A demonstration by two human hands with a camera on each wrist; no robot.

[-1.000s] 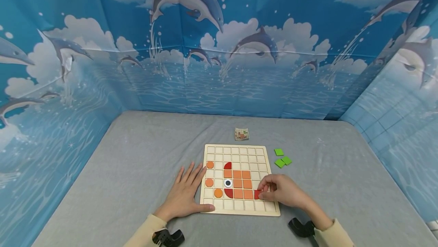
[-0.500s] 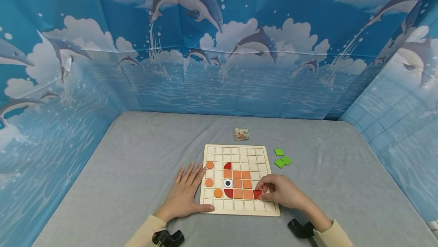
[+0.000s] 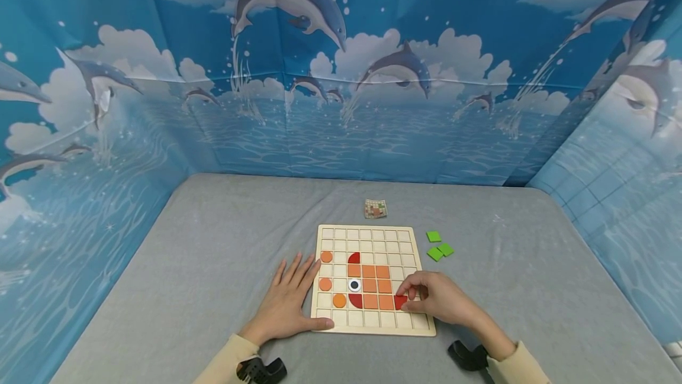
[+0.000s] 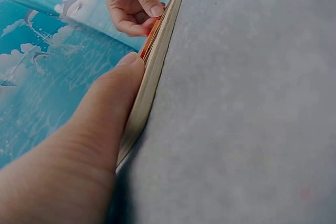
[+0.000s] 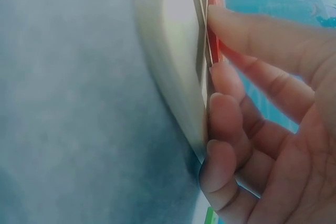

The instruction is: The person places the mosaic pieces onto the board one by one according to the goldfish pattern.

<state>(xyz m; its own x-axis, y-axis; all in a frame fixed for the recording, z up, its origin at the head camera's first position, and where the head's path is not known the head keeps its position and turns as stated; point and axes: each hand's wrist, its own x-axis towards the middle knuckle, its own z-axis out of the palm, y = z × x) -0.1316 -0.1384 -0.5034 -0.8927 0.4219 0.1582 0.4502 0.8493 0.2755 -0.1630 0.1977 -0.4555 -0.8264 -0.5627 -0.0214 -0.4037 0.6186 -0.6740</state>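
A wooden grid board (image 3: 373,329) lies on the cloth with colored tiles in its cells. My left hand (image 3: 288,295) spreads its fingers along the board's left side; its thumb rests on the front left corner. Over the right part of the board, my right hand (image 3: 439,296) pinches a red square tile (image 3: 401,302) by its edges, thumb on the near side. That tile sits at the right end of a row, beside an orange square (image 3: 386,302). The right wrist view shows the red tile's edge (image 5: 213,48) at thumb and fingers, low against the board.
Several orange squares, two dark red quarter-round tiles, orange discs (image 3: 339,300) and an eye disc (image 3: 354,284) occupy other cells. Three green squares (image 3: 435,253) lie right of the board. Behind it lies a small pattern card (image 3: 375,209). A dolphin-print curtain (image 3: 341,123) surrounds the table.
My right fingers have shifted slightly left and uncover more of the red tile, which now looks squarer in its cell. My left hand stays where it was.
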